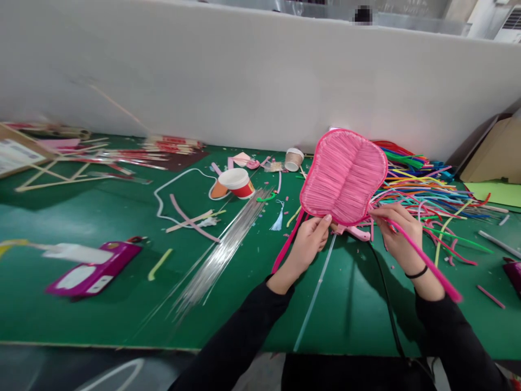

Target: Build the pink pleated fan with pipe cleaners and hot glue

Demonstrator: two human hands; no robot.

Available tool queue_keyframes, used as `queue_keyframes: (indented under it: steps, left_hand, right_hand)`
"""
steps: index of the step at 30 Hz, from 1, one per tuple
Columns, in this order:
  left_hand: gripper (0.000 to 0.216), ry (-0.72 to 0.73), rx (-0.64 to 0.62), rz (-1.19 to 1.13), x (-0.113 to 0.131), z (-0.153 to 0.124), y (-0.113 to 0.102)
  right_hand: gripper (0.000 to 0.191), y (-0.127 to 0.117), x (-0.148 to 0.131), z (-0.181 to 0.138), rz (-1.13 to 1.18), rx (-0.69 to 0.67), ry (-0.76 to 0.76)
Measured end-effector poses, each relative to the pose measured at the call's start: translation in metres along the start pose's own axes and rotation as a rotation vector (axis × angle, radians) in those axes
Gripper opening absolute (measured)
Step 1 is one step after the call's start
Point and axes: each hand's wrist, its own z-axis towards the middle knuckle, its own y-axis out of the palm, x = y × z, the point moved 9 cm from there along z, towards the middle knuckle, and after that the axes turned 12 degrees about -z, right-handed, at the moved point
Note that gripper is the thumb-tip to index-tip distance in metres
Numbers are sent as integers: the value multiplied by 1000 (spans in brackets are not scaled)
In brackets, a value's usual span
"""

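Observation:
A pink fan-shaped panel (pixel 344 176), covered in rows of fuzzy pipe cleaner with a brighter pink rim, is held up above the green table. My left hand (pixel 312 241) pinches its lower edge, thumb on the front. At the lower right corner, my right hand (pixel 396 233) grips a bright pink pipe cleaner (pixel 425 256) whose free end slants down past the wrist. Another hot pink strand (pixel 288 244) hangs behind my left wrist. Under the panel lies a pink glue gun (pixel 358 233), partly hidden, with a clear glue stick (pixel 315 293) extending toward me.
Colourful pipe cleaners (pixel 423 184) are heaped at the right beside a cardboard box (pixel 494 152). Thin metal wires (pixel 222 250) lie left of my hands, near a paper cup (pixel 243 187). A purple box (pixel 95 271) sits farther left. A black cable (pixel 385 293) crosses the table's front.

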Motion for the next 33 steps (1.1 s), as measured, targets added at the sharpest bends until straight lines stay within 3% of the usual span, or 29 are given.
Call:
queue_keyframes:
  steps: [6, 13, 16, 19, 25, 28, 33]
  left_hand:
    - [62, -33, -2, -10, -3, 2, -2]
    - [63, -37, 16, -3, -2, 2, -2]
    - [63, -36, 33, -18, -2, 3, -3]
    - [63, -40, 37, -35, -2, 4, -4]
    - [58, -44, 22, -44, -2, 5, -4]
    - [59, -39, 22, -41, -2, 5, -4]
    - [62, -28, 14, -17, -1, 3, -3]
  right_hand:
    - [8, 10, 8, 6, -46, -89, -21]
    - [16, 11, -3, 11, 11, -127, -141]
    - [12, 9, 6, 11, 53, -143, -78]
    - [28, 9, 24, 9, 133, -224, 89]
    - [34, -8, 49, 12, 499, -237, 392]
    - [33, -18, 49, 24, 516, -214, 406]
    - [34, -17, 36, 38, 343, -283, 325]
